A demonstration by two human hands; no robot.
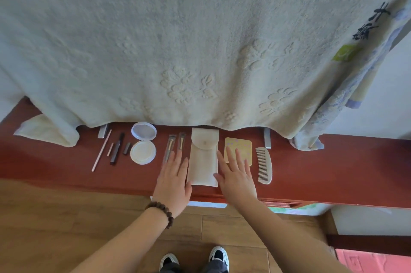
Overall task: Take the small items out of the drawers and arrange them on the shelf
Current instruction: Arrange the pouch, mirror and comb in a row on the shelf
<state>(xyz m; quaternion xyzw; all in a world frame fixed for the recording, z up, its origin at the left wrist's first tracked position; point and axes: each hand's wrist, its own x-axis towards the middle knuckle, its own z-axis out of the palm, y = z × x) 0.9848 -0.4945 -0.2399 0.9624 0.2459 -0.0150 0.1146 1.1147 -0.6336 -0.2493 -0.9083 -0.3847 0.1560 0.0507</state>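
A row of small items lies on the red-brown shelf [333,175]. From left to right: a thin pink stick [101,151], a dark mascara-like tube [117,149], an open white compact [143,142], two makeup brushes [174,147], a cream pouch [204,157], a yellow square card [238,147] and a pale comb [264,165]. My left hand [174,180] lies flat with straight fingers at the pouch's left edge, over the brush handles. My right hand [235,175] lies flat at the pouch's right edge, its fingers over the yellow card. Neither hand holds anything.
A large pale embossed blanket [178,39] hangs over the back of the shelf, and a patterned cloth [347,86] hangs at the right. Two metal brackets [267,138] stand at the shelf's rear. Below are wooden floor [66,217] and my shoes [219,256].
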